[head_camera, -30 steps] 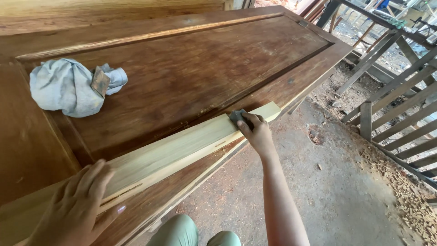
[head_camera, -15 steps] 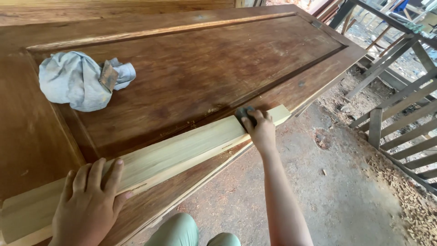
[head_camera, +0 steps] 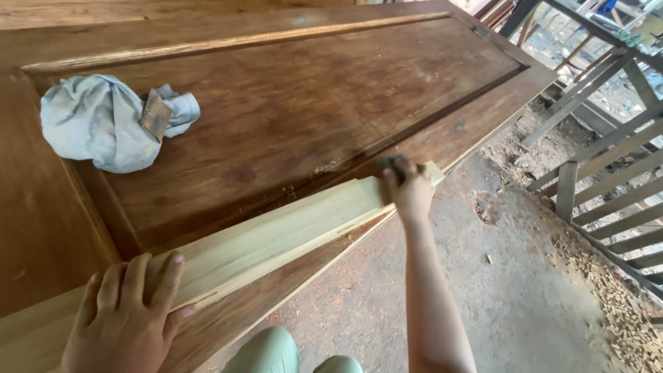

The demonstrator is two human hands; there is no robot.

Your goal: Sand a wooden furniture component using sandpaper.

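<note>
A long pale wooden strip point(head_camera: 276, 231) lies along the near edge of a dark brown panelled door point(head_camera: 290, 103) laid flat. My left hand point(head_camera: 128, 314) presses flat on the strip's near end, fingers spread. Far out on the strip, close to its other end, my right hand point(head_camera: 409, 190) is closed on a small dark sanding pad point(head_camera: 392, 164), pressed against the wood.
A crumpled grey rag point(head_camera: 103, 124) with a small brown scrap of sandpaper point(head_camera: 156, 116) on it lies on the door at the left. Below the door is a concrete floor point(head_camera: 511, 297) with sawdust. Wooden railings point(head_camera: 608, 207) stand at the right.
My right hand has slid the pad further along the strip toward its far end. My left hand has shifted from a loose reach to lying flat on the strip.
</note>
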